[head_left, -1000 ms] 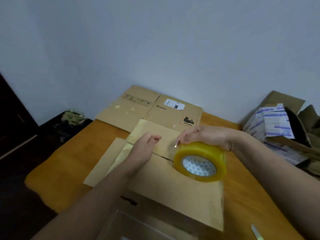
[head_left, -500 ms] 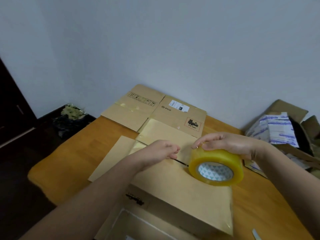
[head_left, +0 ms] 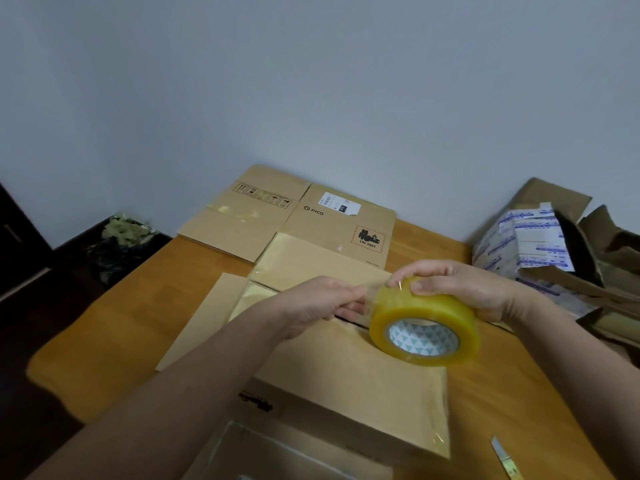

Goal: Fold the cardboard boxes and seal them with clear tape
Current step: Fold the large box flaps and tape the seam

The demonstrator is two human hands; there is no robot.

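A brown cardboard box stands in front of me on the wooden table, its top flaps closed with a dark seam between them. My right hand grips a big roll of clear yellowish tape from above, just over the box's right end. My left hand pinches the loose end of the tape right beside the roll, above the seam. Another flap of the box lies flat to the left.
A flattened PICO cardboard box lies at the far edge against the wall. A pile of torn cartons and white printed packaging fills the right side. A small knife lies at the lower right. A dark bin stands off the table's left corner.
Both hands and the roll rose a little above the box. My left hand moved right to the roll and took hold of the tape's end.
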